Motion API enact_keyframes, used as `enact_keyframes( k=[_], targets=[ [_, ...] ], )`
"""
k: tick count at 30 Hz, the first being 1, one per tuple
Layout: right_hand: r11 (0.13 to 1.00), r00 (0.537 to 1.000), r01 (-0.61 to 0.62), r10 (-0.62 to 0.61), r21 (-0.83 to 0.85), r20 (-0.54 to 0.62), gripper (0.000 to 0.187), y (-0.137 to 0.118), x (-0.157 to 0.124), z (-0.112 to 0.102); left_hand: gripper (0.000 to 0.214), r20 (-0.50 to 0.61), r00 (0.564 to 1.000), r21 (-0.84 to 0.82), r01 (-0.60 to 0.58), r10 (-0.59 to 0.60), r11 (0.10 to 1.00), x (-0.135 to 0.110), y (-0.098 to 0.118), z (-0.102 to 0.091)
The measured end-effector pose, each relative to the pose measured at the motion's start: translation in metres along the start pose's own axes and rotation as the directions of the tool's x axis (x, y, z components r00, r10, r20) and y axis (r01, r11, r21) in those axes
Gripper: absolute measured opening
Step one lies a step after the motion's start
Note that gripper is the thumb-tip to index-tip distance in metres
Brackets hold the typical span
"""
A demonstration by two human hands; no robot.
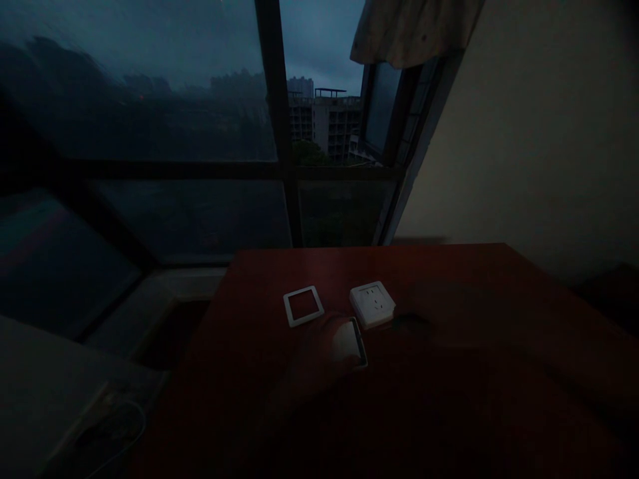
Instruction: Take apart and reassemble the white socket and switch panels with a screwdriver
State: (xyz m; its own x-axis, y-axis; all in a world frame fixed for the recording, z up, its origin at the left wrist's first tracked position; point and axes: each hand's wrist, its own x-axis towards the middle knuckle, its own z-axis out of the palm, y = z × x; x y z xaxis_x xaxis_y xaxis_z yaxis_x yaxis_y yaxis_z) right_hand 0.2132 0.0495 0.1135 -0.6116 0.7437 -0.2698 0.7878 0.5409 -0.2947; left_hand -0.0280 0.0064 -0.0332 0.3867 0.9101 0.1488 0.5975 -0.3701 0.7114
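Observation:
My left hand point(327, 339) is closed around a white box-like piece point(347, 340), which it holds on its edge with a darker side turned to the right. Just beyond that hand lies a flat white square frame point(288, 311) with an open middle. A white wall socket point(373, 303) rests face up on the table, its plug holes showing. To the right of the socket is my right hand point(424, 309), very dark and smeared, with its fingertips near the socket's right edge. Whether those fingers touch it or hold anything cannot be made out.
The reddish-brown table point(269, 269) stands against large windows point(184, 213) and beside a pale wall point(524, 133). A curtain point(414, 33) hangs at the upper right of the window. A pale cable point(142, 419) lies low on the left, off the table. The light is very dim.

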Motion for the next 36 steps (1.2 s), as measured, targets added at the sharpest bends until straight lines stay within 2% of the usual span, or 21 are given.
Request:
enact_keyframes(
  k=[2,3,4,8,13,14,15,17,19,22,24,27,29,31,33,36],
  targets=[
    [0.995,0.989,-0.003,-0.012,0.097,0.15,0.017,0.014,0.019,-0.008,0.062,-0.001,1.0,0.0,-0.002,0.002,1.0,0.001,-0.002,0.0],
    [0.971,0.966,-0.059,-0.004,0.233,0.26,0.017,0.023,0.028,-0.01,0.063,0.0,1.0,0.002,-0.005,0.005,1.0,0.001,-0.002,0.0],
    [0.916,0.924,-0.177,0.029,0.359,0.382,0.016,0.033,0.036,-0.01,0.063,0.001,1.0,0.003,-0.007,0.007,1.0,0.001,-0.003,0.0],
    [0.832,0.871,-0.307,0.051,0.461,0.488,0.028,0.067,0.049,0.003,0.063,0.032,0.999,0.003,-0.021,0.021,1.0,0.001,-0.003,-0.001],
    [0.695,0.874,-0.398,0.088,0.599,0.479,0.043,0.088,0.022,0.05,0.064,0.042,0.998,0.004,-0.054,0.054,0.999,0.002,-0.002,-0.002],
    [0.651,0.882,-0.406,0.097,0.642,0.46,0.044,0.089,0.015,0.061,0.064,0.041,0.997,0.002,-0.058,0.058,0.998,0.002,-0.002,-0.002],
    [0.537,0.895,-0.42,0.11,0.732,0.432,0.043,0.09,0.009,0.073,0.064,0.041,0.997,0.0,-0.059,0.059,0.998,0.003,-0.002,-0.002],
    [0.485,0.901,-0.419,0.122,0.767,0.415,0.042,0.088,-0.003,0.094,0.064,0.043,0.998,-0.004,-0.054,0.055,0.999,0.003,-0.001,-0.002],
    [0.396,0.924,-0.383,0.173,0.835,0.342,0.044,0.084,-0.014,0.112,0.065,0.049,0.998,-0.005,-0.05,0.05,0.999,0.003,-0.001,-0.001],
    [0.325,0.915,-0.381,0.266,0.866,0.303,0.051,0.074,-0.026,0.132,0.067,0.037,0.998,-0.011,-0.045,0.045,0.999,0.003,0.0,0.0],
    [0.312,0.907,-0.373,0.322,0.874,0.272,0.054,0.068,-0.032,0.142,0.067,-0.014,0.999,-0.013,-0.034,0.034,0.999,0.003,0.0,-0.002],
    [0.318,0.895,-0.356,0.385,0.879,0.223,0.056,0.062,-0.036,0.149,0.06,-0.155,0.988,0.022,0.01,-0.006,1.0,0.005,-0.006,-0.013],
    [0.329,0.899,-0.344,0.387,0.879,0.207,0.056,0.058,-0.036,0.15,0.053,-0.244,0.968,0.085,0.075,-0.052,0.994,0.006,-0.015,-0.025],
    [0.358,0.917,-0.321,0.348,0.877,0.194,0.054,0.053,-0.035,0.147,0.05,-0.284,0.955,0.187,0.147,-0.089,0.971,0.006,-0.027,-0.037],
    [0.381,0.927,-0.309,0.327,0.871,0.186,0.051,0.047,-0.034,0.142,0.049,-0.258,0.963,0.274,0.149,-0.077,0.95,0.006,-0.036,-0.046],
    [0.421,0.929,-0.311,0.323,0.852,0.179,0.049,0.039,-0.032,0.13,0.051,-0.173,0.984,0.309,0.104,-0.051,0.945,0.005,-0.043,-0.053]
  ],
)
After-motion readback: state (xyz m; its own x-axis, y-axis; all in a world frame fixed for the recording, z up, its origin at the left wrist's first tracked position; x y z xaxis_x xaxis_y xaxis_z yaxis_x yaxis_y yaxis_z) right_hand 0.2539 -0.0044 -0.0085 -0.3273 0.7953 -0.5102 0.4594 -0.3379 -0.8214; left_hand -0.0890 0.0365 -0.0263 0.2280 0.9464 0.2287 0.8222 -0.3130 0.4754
